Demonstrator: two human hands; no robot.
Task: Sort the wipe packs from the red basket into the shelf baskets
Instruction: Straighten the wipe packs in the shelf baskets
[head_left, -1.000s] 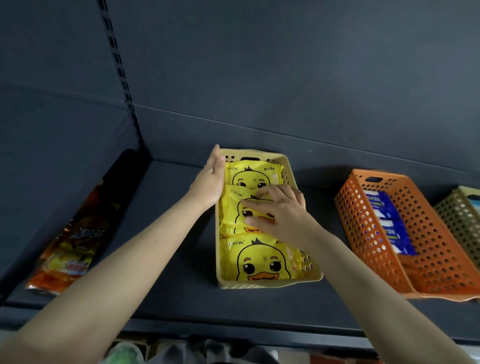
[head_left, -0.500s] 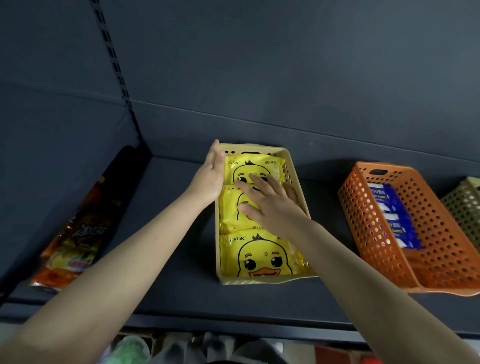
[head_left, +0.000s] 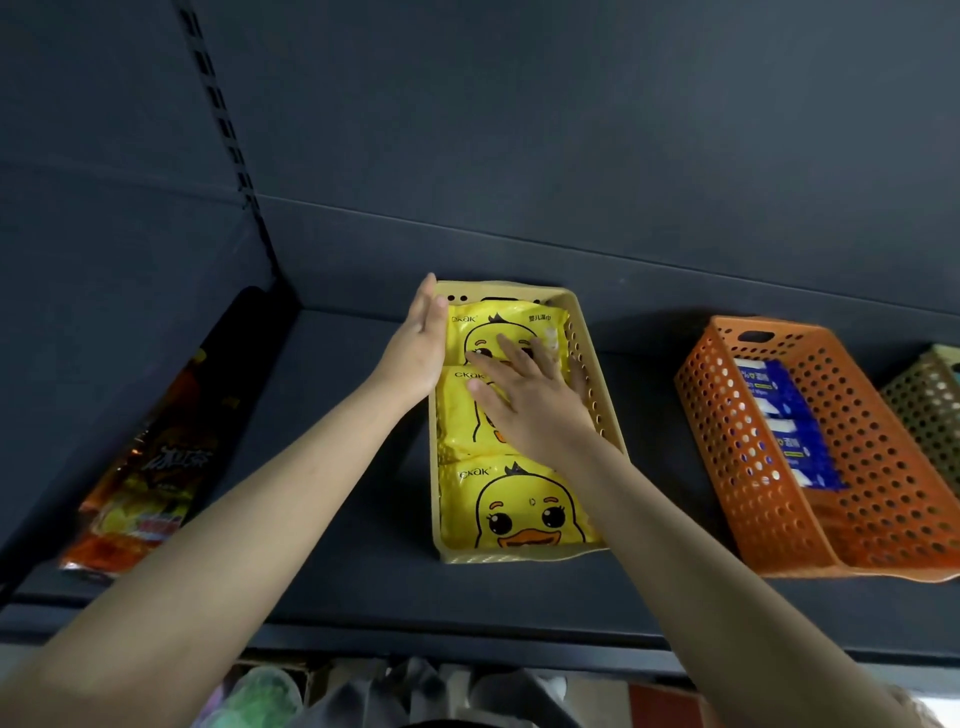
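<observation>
Head view: looking down at a dark grey shelf (head_left: 337, 519) with baskets set in a row.
Yellow perforated plastic basket (head_left: 514, 556): standing mid-shelf, holding three yellow duck-printed wipe packs (head_left: 519, 509) laid flat in a line from near to far.
Left hand (head_left: 415, 348): set edge-on against the far left wall of the yellow basket, fingers (head_left: 428, 301) straight and released, gripping nothing.
Right hand (head_left: 530, 400): lying palm-down on the middle and far packs, fingers (head_left: 511, 353) spread straight, pressing rather than grasping.
Orange perforated plastic basket (head_left: 857, 493): to the right, apart from the yellow one, holding blue wipe packs (head_left: 779, 415).
Olive perforated basket (head_left: 930, 410): at the far right edge, mostly cut off.
Orange snack bag (head_left: 150, 483): lying at the left end of the shelf.
Red basket: not made out in this view.
Step in hand: likely settling the duck packs flat in their basket while steadying it.
Next move: probably lifting both hands clear without dragging a pack, then reaching back for another pack and matching it by print to its basket.
</observation>
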